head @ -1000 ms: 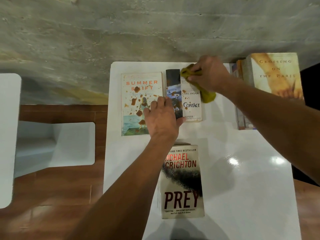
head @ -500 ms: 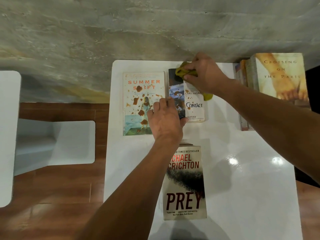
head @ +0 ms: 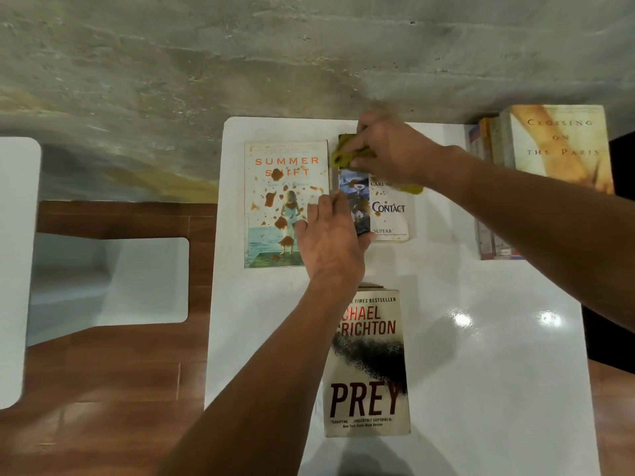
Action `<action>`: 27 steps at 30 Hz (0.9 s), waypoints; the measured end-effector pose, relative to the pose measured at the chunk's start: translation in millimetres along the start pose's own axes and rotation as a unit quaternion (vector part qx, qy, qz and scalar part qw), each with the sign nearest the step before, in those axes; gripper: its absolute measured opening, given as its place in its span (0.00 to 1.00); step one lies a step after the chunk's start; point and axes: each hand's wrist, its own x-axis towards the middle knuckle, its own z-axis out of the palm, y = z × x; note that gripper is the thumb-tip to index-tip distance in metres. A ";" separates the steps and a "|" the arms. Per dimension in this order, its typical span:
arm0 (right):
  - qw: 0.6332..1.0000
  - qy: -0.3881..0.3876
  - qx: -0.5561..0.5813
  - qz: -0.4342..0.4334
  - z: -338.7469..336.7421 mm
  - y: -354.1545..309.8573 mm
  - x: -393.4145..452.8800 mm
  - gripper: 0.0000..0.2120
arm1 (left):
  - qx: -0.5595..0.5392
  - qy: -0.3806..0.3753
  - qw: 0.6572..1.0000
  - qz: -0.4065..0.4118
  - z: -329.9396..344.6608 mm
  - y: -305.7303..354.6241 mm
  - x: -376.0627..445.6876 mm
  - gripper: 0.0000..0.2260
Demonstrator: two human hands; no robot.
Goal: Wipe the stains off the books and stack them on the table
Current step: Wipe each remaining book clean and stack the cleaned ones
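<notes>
On the white table (head: 481, 338) lie three books face up. "Summer Shift" (head: 275, 187) at the back left is covered in brown stains. To its right is "Contact" (head: 388, 214), with small brown specks. My left hand (head: 331, 235) presses flat on that book's lower left corner. My right hand (head: 391, 151) grips a yellow cloth (head: 343, 156) against the top of "Contact"; the hand is blurred. "Prey" (head: 367, 365) lies nearer me, with no stains visible.
A stack of books topped by "Crossing on the Paris" (head: 556, 146) stands at the table's back right edge. A concrete wall runs behind the table. A white seat (head: 110, 280) stands to the left over a wooden floor.
My right hand has slid the cloth leftward and up across the top of "Contact". My left hand has stayed pressed on the book.
</notes>
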 end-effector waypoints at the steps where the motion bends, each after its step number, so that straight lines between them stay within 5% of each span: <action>1: 1.000 0.016 0.006 0.022 -1.9 3.5 1.1 0.12 | 0.000 0.000 1.000 0.003 -0.2 1.7 1.0 0.35; 4: 0.996 0.062 0.023 0.058 1.9 10.8 -2.0 0.11 | 0.002 -0.007 1.000 0.004 0.6 12.8 3.2 0.34; 8: 0.999 0.013 0.028 0.006 2.6 11.9 -12.8 0.12 | -0.015 -0.016 1.000 -0.006 8.0 24.3 0.2 0.35; 19: 0.995 0.065 0.070 0.034 5.5 36.8 -22.7 0.14 | -0.014 -0.028 0.999 -0.017 11.6 33.0 4.0 0.35; 23: 0.998 0.028 0.054 -0.022 9.0 36.5 -25.6 0.13 | -0.055 -0.036 0.997 -0.034 13.7 31.9 2.4 0.36; 27: 0.990 0.087 0.104 0.048 8.5 47.6 -27.0 0.14 | -0.120 -0.056 0.990 -0.048 13.2 35.1 0.1 0.38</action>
